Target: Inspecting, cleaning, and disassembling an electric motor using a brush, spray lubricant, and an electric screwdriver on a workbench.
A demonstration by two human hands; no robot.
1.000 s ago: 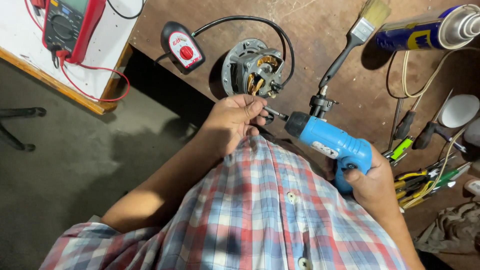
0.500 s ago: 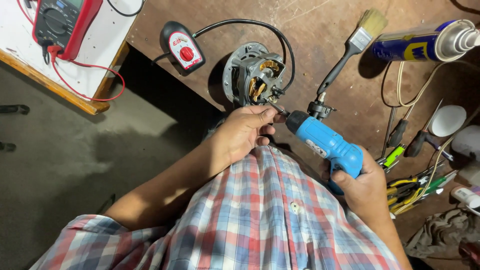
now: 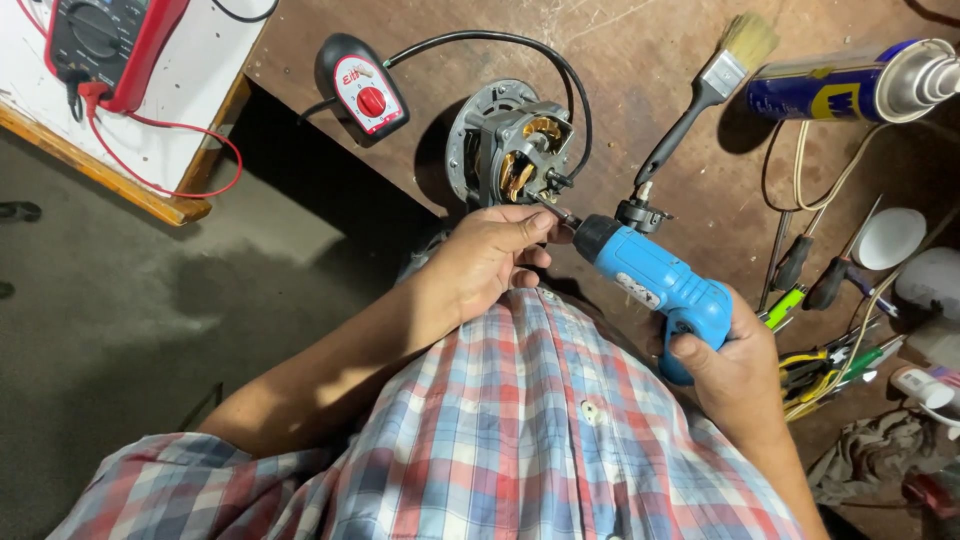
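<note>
The right hand (image 3: 735,375) is wrapped tight around the grip of a blue cordless screwdriver (image 3: 655,285), fingers closed on it. The tool slants up and to the left, its bit (image 3: 552,207) reaching the small electric motor (image 3: 510,150). The left hand (image 3: 490,262) is closed at the tool's nose, thumb and fingertips pinched around the bit just below the motor. The motor sits near the front edge of the brown wooden bench (image 3: 640,80), its copper windings showing inside the metal frame. A black cable (image 3: 540,55) loops over it and runs to a black speed controller with a red knob (image 3: 362,88) lying to its left.

Just beside the screwdriver's nose lies a small black fitting (image 3: 640,213), and above it a paintbrush (image 3: 705,95) with a black handle. A blue spray can (image 3: 855,82) lies on its side at the top right; its contents cannot be seen. Further right lie several screwdrivers (image 3: 805,275), pliers with yellow handles (image 3: 810,370) and a white round lid (image 3: 890,238). At the far left a red multimeter (image 3: 105,45) rests on a white board (image 3: 190,100)
</note>
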